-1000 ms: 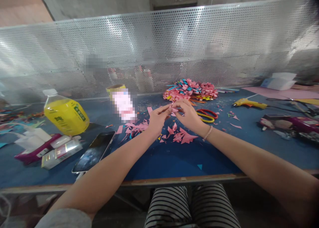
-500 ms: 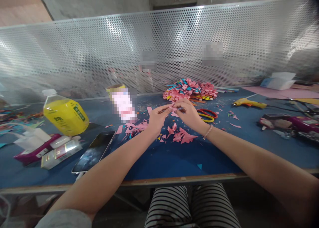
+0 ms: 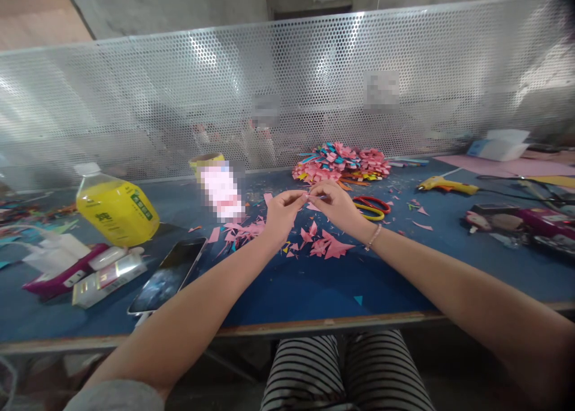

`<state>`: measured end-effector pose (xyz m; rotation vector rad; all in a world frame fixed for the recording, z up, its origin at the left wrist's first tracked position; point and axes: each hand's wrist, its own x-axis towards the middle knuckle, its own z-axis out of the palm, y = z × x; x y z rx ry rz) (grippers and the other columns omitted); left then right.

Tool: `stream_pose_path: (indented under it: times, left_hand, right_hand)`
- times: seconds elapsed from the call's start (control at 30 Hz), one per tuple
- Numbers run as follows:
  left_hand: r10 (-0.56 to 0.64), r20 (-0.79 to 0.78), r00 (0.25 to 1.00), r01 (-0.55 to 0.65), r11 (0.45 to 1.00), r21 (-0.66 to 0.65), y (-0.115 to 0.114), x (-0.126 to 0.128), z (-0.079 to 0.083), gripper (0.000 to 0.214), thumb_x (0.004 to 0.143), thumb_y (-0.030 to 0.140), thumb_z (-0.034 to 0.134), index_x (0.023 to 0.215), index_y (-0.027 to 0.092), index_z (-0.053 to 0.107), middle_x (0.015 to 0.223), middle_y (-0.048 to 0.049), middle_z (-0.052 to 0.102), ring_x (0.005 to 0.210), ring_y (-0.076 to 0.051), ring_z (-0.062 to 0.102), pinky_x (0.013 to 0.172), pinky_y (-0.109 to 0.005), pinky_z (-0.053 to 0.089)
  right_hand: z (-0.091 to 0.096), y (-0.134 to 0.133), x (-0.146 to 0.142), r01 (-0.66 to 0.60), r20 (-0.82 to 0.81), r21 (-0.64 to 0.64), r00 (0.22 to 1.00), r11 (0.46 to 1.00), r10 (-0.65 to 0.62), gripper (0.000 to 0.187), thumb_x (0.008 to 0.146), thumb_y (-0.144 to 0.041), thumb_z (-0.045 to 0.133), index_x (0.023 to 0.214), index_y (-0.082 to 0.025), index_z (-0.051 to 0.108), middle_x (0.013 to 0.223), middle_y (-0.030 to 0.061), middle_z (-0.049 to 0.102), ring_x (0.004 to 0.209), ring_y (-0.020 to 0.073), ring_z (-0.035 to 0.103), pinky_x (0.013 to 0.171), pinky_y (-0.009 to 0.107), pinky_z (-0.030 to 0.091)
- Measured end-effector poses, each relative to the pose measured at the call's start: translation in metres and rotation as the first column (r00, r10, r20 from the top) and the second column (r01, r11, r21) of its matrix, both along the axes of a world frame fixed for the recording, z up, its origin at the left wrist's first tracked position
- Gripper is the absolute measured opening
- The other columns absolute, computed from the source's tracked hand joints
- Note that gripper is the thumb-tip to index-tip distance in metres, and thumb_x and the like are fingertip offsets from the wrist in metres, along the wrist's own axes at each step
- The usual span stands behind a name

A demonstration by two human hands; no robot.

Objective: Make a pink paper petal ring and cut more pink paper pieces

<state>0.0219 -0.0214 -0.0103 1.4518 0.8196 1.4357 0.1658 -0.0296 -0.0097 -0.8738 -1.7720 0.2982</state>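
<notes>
My left hand (image 3: 281, 212) and my right hand (image 3: 338, 205) meet above the blue table (image 3: 296, 291), fingertips pinched together on a small pink paper piece (image 3: 309, 197). Pink paper scraps (image 3: 326, 243) lie just below the hands, and more scraps (image 3: 242, 230) spread to the left. Behind the hands sits a pile of folded pink and coloured paper pieces (image 3: 339, 161). Red and yellow scissors (image 3: 372, 206) rest right of my right hand.
A yellow drink bottle (image 3: 115, 205), tissue packs (image 3: 67, 267) and a phone (image 3: 168, 274) lie at the left. A yellow glue gun (image 3: 444, 186) and packets (image 3: 516, 222) are at the right. A perforated metal screen (image 3: 287, 93) closes the back.
Both hands stayed together at the same spot, fingers shifting slightly on the pink piece. The view tilted a little.
</notes>
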Motion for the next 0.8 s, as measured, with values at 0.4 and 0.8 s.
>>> stream_pose_path:
  times: [0.4,0.8]
  left_hand:
    - [-0.025,0.07,0.997,0.031,0.997,-0.075,-0.0035,0.0024,0.0042,0.017,0.06,0.027,0.069,0.071,0.015,0.067,0.07,-0.0037,0.066,0.068,-0.013,0.059,0.077,-0.033,0.047]
    - [-0.015,0.04,0.999,0.019,0.996,-0.086,-0.0061,0.0023,0.0071,0.018,0.059,0.026,0.07,0.072,0.015,0.066,0.071,-0.0037,0.066,0.07,-0.013,0.06,0.08,-0.034,0.047]
  right_hand:
    - [-0.0014,0.0016,-0.0019,-0.082,-0.179,-0.188,0.983,0.979,0.048,0.018,0.071,-0.034,0.059,0.071,-0.017,0.054,0.073,0.0019,0.055,0.067,0.0118,0.052,0.062,0.028,0.045]
    - [0.0016,0.0011,-0.001,-0.227,-0.369,-0.327,0.924,0.917,0.097,0.015,0.07,-0.032,0.059,0.069,-0.018,0.053,0.062,-0.0014,0.055,0.06,0.0113,0.054,0.064,0.031,0.048]
